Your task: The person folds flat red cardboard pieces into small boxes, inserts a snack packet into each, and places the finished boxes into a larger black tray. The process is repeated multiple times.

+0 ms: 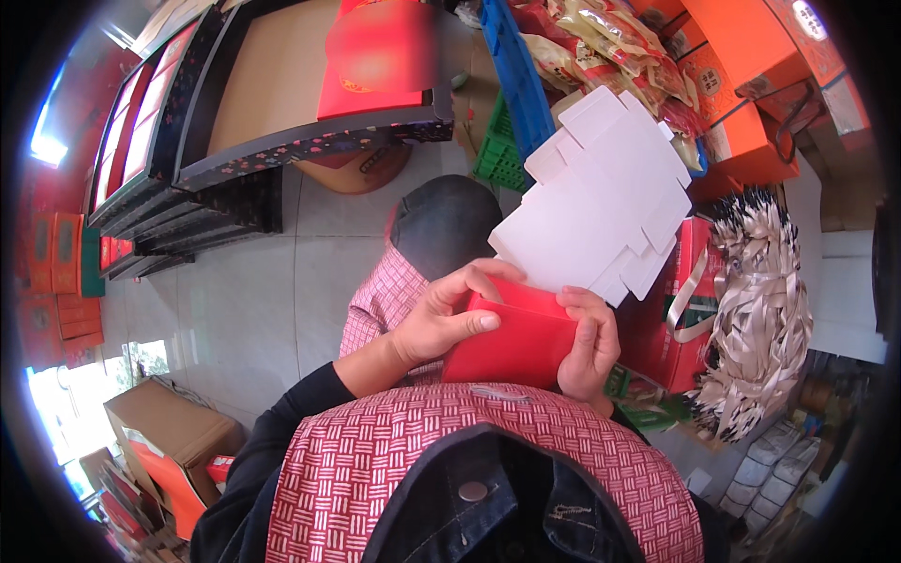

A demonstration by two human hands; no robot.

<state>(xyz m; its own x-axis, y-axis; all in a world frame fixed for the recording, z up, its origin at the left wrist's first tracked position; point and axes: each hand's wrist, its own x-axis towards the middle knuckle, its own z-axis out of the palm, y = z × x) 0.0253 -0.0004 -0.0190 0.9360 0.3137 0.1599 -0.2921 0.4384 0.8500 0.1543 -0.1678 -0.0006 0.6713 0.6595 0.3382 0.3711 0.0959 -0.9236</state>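
A flat red cardboard box blank [514, 342] with a white underside and several cut flaps [601, 202] is held up in front of my chest. My left hand [449, 314] grips its left edge, thumb pressed on the red face and fingers curled over the top fold. My right hand [589, 342] holds the right edge, fingers wrapped onto the red panel. The white flapped part stands up and tilts away to the upper right. My red-checked apron [488, 460] and a knee in dark trousers [441, 225] lie below it.
A stack of dark trays with brown and red liners [272, 103] lies on the grey floor at upper left. Orange boxes [751, 103], a blue crate [516, 75] and a green crate sit at upper right. Gold ribbon handles [760, 310] and a red box [680, 310] are at right, open cartons [169, 441] at lower left.
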